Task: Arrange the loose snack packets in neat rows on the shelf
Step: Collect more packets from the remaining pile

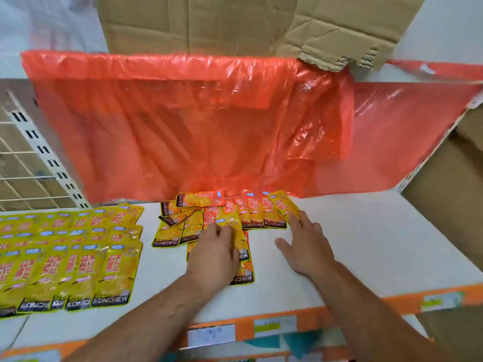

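Yellow snack packets lie on a white shelf (366, 244). Several packets stand in neat overlapping rows (78, 257) at the left. A loose pile of yellow and orange packets (222, 212) sits at the shelf's middle, partly under an orange plastic sheet. My left hand (213, 257) lies flat on two overlapping packets (244, 270) in front of the pile, fingers straight. My right hand (305, 246) rests open on the shelf, and its fingertips touch a tilted yellow packet (283, 205) at the pile's right end.
An orange plastic sheet (196, 126) hangs from the shelf above and hides the back of the shelf. Cardboard (235, 22) lies on top. A slotted upright and wire grid (39, 152) stand at the left. Price labels (274, 326) line the orange front edge.
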### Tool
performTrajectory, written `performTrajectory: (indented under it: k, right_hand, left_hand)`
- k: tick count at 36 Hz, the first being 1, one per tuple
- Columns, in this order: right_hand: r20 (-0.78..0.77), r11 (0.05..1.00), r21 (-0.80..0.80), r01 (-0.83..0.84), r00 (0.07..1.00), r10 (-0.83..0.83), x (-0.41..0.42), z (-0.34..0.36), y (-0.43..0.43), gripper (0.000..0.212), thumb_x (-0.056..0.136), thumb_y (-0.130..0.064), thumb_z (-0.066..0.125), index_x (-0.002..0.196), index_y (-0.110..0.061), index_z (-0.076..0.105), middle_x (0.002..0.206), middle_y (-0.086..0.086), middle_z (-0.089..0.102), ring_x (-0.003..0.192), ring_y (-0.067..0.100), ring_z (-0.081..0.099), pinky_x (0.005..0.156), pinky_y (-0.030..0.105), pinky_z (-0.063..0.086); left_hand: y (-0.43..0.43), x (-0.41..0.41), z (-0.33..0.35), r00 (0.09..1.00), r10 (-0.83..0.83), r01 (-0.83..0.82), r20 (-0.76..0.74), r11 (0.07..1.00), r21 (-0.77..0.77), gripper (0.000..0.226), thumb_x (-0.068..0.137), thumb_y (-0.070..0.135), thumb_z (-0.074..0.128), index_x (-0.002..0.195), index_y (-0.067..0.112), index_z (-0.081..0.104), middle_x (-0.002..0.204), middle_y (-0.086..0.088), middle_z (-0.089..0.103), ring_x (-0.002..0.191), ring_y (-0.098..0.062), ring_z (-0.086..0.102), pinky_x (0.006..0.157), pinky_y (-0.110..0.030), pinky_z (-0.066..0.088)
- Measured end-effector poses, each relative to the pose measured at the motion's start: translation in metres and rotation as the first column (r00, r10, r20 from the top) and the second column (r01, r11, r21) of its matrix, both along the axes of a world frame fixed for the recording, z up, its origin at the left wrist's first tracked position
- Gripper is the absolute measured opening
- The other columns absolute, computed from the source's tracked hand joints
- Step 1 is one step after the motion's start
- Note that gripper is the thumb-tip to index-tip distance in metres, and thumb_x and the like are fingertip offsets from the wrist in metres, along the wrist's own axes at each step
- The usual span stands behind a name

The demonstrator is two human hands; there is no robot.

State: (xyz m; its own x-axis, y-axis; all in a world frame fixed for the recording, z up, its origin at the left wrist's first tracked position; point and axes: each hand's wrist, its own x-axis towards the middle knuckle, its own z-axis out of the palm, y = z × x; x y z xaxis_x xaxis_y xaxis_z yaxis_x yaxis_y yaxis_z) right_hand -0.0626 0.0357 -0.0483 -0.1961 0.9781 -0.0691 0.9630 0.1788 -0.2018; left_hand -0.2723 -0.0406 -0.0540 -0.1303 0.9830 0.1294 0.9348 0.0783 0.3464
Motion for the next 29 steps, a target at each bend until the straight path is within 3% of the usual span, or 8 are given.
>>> performTrajectory:
  k: [3,5,8,12,17,20,23,29]
  right_hand:
    - [-0.030,1.000,0.005,-0.002,1.000,0.002,0.000,-0.001,0.010,0.067,0.094,-0.058,0.045,0.149,-0.023,0.034,0.148,0.002,0.042,0.125,0.031,0.039,0.097,0.039,0.044]
    - [-0.118,0.997,0.028,0.074,0.991,-0.070,-0.002,-0.002,0.014,0.051,0.095,-0.056,0.045,0.132,-0.021,0.050,0.128,0.004,0.056,0.116,0.030,0.049,0.088,0.040,0.049]
    - [-0.192,0.984,0.015,0.175,0.967,-0.169,0.000,-0.006,0.018,0.044,0.094,-0.056,0.043,0.115,-0.020,0.054,0.111,0.004,0.061,0.105,0.031,0.059,0.079,0.041,0.052]
    - [-0.293,0.962,-0.033,0.271,0.918,-0.268,0.004,-0.007,0.029,0.053,0.094,-0.060,0.041,0.121,-0.016,0.047,0.118,0.007,0.054,0.107,0.032,0.059,0.077,0.041,0.048]
    - [-0.221,0.968,-0.062,0.243,0.942,-0.251,0.001,-0.007,0.035,0.054,0.095,-0.058,0.042,0.131,-0.017,0.041,0.126,0.004,0.043,0.110,0.030,0.058,0.072,0.038,0.043]
    - [-0.208,0.966,-0.081,0.246,0.944,-0.257,0.004,-0.008,0.037,0.046,0.092,-0.049,0.050,0.126,-0.018,0.044,0.123,0.005,0.048,0.107,0.031,0.060,0.073,0.037,0.043]
    - [-0.194,0.961,-0.126,0.245,0.944,-0.266,0.007,-0.003,0.038,0.041,0.088,-0.046,0.055,0.119,-0.019,0.050,0.118,0.005,0.052,0.106,0.030,0.060,0.073,0.036,0.043]
    - [-0.274,0.968,-0.172,0.181,0.936,-0.223,0.011,0.000,0.035,0.029,0.080,-0.033,0.060,0.108,-0.032,0.053,0.106,-0.003,0.044,0.093,0.026,0.060,0.081,0.037,0.051]
  left_hand:
    - [0.000,0.007,0.004,0.985,0.151,-0.146,0.089,0.987,-0.062,0.043,0.083,0.037,0.061,0.119,0.015,0.049,0.116,-0.007,0.050,0.107,-0.029,0.053,0.083,-0.037,0.049]
    - [0.003,0.009,0.006,0.965,0.226,-0.212,0.136,0.971,-0.106,0.048,0.081,0.037,0.065,0.118,0.013,0.047,0.115,-0.009,0.052,0.107,-0.031,0.054,0.084,-0.037,0.046]
    - [0.009,0.007,0.008,0.916,0.321,-0.284,0.240,0.943,-0.175,0.049,0.074,0.037,0.072,0.110,0.013,0.049,0.109,-0.007,0.057,0.101,-0.030,0.057,0.079,-0.036,0.045]
    - [0.015,0.006,0.011,0.880,0.368,-0.318,0.302,0.926,-0.202,0.044,0.066,0.035,0.077,0.097,0.017,0.052,0.096,0.000,0.063,0.089,-0.023,0.060,0.068,-0.030,0.043]
    - [0.016,0.012,0.010,0.864,0.405,-0.369,0.300,0.913,-0.172,0.048,0.067,0.047,0.075,0.096,0.015,0.054,0.096,0.000,0.062,0.090,-0.023,0.060,0.073,-0.032,0.048]
    - [0.016,0.014,0.008,0.867,0.410,-0.375,0.283,0.911,-0.170,0.046,0.069,0.045,0.073,0.098,0.014,0.055,0.101,-0.004,0.062,0.094,-0.026,0.060,0.079,-0.034,0.050]
    - [0.018,0.014,0.012,0.870,0.410,-0.364,0.275,0.909,-0.203,0.040,0.070,0.040,0.074,0.097,0.014,0.058,0.099,-0.002,0.065,0.091,-0.024,0.063,0.072,-0.029,0.048]
    - [0.019,0.015,0.016,0.871,0.412,-0.357,0.269,0.905,-0.230,0.040,0.073,0.039,0.077,0.098,0.016,0.055,0.100,0.000,0.065,0.095,-0.023,0.063,0.070,-0.027,0.042]
